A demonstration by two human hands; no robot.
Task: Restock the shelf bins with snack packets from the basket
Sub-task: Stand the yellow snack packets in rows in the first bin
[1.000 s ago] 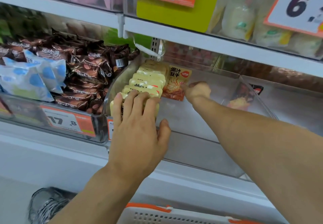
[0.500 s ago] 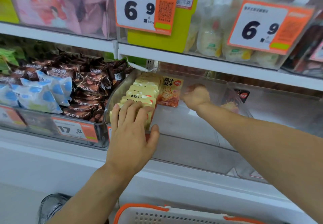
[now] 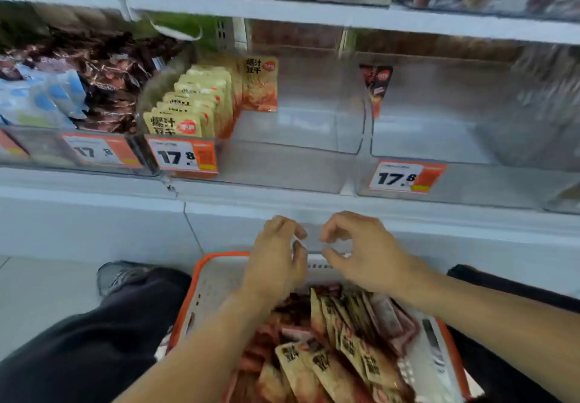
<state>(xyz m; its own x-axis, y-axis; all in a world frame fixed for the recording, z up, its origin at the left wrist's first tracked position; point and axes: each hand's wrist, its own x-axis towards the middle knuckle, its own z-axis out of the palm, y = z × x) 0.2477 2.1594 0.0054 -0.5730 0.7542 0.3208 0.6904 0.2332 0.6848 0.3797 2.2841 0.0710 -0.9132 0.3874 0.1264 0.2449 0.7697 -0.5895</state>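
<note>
A clear shelf bin [image 3: 282, 164] holds a row of yellow and orange snack packets [image 3: 194, 104] standing along its left side; its right part is bare. Below, a white basket with an orange rim [image 3: 213, 280] sits between my knees and is full of similar tan and red snack packets [image 3: 339, 352]. My left hand [image 3: 276, 261] and my right hand [image 3: 364, 252] hover side by side over the basket's far edge, fingers loosely curled, with nothing in either.
A left bin [image 3: 78, 82] is piled with brown and blue packets. A right clear bin [image 3: 455, 138] holds one dark packet [image 3: 376, 88]. Orange price tags [image 3: 183, 156] hang on the bin fronts. More stock fills the upper shelf [image 3: 282, 6]. My dark-trousered legs flank the basket.
Both hands have come out of the middle bin and dropped down over the basket. The view has tilted down, bringing the basket's packets into sight.
</note>
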